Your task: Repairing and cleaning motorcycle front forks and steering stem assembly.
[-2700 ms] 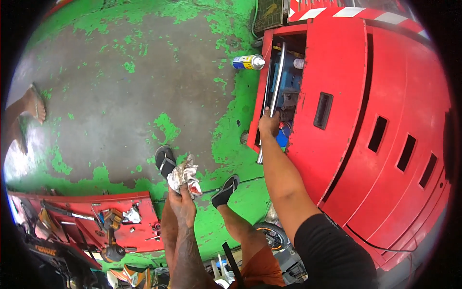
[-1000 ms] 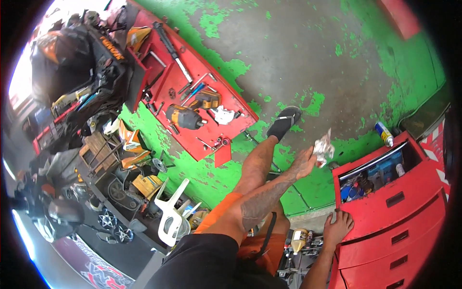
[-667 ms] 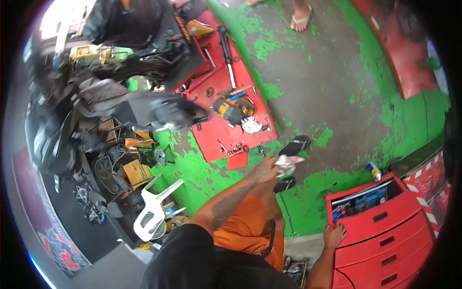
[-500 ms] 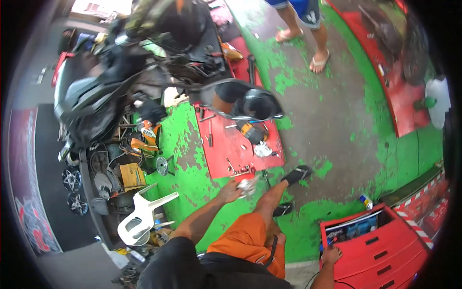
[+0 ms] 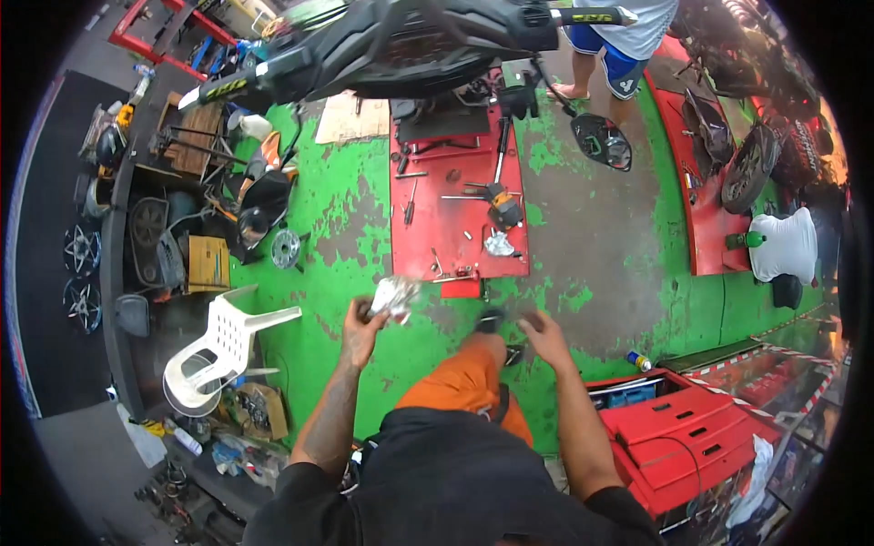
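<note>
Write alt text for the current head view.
A person's left hand pinches a crumpled white rag, while the open right hand hangs over a green-painted floor. Ahead are motorcycle handlebars and a red platform strewn with hand tools and a power tool; a red drawer cabinet stands at right.

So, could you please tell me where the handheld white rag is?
In the head view, the white rag is slightly left of centre, held by the left hand, just below the near left corner of the red platform.

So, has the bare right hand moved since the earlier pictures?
Yes: the bare right hand, earlier on the edge of the red metal drawer cabinet, is now off it, up and to its left in the picture.
</note>
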`<state>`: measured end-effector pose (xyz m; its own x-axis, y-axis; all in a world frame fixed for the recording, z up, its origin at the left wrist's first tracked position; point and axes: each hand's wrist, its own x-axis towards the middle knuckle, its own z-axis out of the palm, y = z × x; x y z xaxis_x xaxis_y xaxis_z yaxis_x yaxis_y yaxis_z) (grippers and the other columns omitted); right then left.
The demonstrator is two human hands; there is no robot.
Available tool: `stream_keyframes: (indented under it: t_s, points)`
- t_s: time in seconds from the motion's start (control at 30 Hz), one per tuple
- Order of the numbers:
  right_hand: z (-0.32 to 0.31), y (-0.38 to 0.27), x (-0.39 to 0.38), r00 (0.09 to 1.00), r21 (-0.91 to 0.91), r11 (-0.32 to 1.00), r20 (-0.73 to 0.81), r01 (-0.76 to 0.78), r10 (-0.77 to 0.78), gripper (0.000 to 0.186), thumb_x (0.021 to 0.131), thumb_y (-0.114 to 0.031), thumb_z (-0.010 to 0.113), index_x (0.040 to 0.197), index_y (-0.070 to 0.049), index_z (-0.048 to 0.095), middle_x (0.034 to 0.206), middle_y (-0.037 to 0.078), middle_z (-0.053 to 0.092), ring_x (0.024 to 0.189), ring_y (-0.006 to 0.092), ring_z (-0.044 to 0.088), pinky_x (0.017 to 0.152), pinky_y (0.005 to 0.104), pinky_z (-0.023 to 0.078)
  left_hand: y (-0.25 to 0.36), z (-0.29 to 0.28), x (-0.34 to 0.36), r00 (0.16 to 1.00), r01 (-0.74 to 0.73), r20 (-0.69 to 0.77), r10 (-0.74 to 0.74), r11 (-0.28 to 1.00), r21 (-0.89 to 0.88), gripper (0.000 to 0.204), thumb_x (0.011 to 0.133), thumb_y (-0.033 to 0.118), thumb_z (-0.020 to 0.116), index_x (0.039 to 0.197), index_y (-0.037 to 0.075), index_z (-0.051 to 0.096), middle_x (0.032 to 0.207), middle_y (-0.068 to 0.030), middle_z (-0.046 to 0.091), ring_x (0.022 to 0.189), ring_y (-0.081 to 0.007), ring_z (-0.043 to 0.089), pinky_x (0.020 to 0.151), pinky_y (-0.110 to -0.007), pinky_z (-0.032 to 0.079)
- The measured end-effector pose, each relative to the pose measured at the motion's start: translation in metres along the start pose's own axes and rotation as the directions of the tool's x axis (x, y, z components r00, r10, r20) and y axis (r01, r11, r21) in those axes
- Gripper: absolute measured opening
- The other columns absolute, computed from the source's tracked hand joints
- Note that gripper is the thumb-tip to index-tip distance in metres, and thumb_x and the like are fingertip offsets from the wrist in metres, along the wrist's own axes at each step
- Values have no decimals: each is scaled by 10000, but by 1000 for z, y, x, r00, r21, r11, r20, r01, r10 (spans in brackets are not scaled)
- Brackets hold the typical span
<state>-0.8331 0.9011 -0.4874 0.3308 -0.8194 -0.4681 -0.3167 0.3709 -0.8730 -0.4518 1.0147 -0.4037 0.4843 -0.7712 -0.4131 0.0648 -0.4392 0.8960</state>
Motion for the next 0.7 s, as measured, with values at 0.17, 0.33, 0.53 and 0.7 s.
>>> stream_keyframes:
  t_s: [0.17, 0.33, 0.53, 0.7]
  points:
    - [155, -184, -17, 951, 278, 956, 261, 89, -165, 342, 951, -206, 663, 1224, -11, 592, 1093, 89, 679, 1043, 183, 640, 912, 333, 514, 80, -35, -13, 987, -141, 41, 155, 960, -241, 362, 861, 32, 718, 1150, -19, 507, 1007, -76, 632, 873, -139, 621, 786, -289, 521]
    - [250, -199, 13, 930, 290, 957, 358, -27, -83, 300, 964, -206, 649, 1203, -30, 610, 1031, 37, 682, 985, 152, 643, 843, 317, 522, 77, -129, 16, 973, -152, 139, 185, 964, -218, 321, 829, 4, 737, 1096, -2, 559, 911, -39, 639, 816, -103, 613, 757, -264, 518]
    - [420, -243, 55, 903, 356, 908, 426, -222, 54, 391, 991, -298, 598, 1291, -51, 554, 1154, 54, 639, 1055, 164, 611, 864, 333, 510, 66, -287, 83, 929, -340, 172, 327, 939, 52, 256, 780, 20, 790, 986, 14, 638, 853, -9, 637, 777, -90, 581, 702, -262, 481]
    - [552, -269, 110, 928, 381, 924, 358, -40, -107, 394, 963, -225, 655, 1291, -38, 539, 1186, 63, 627, 985, 124, 606, 831, 300, 515, 106, -389, 148, 913, -408, 23, 407, 913, 13, 228, 819, 9, 752, 994, 6, 606, 838, -40, 647, 762, -113, 599, 690, -267, 490]
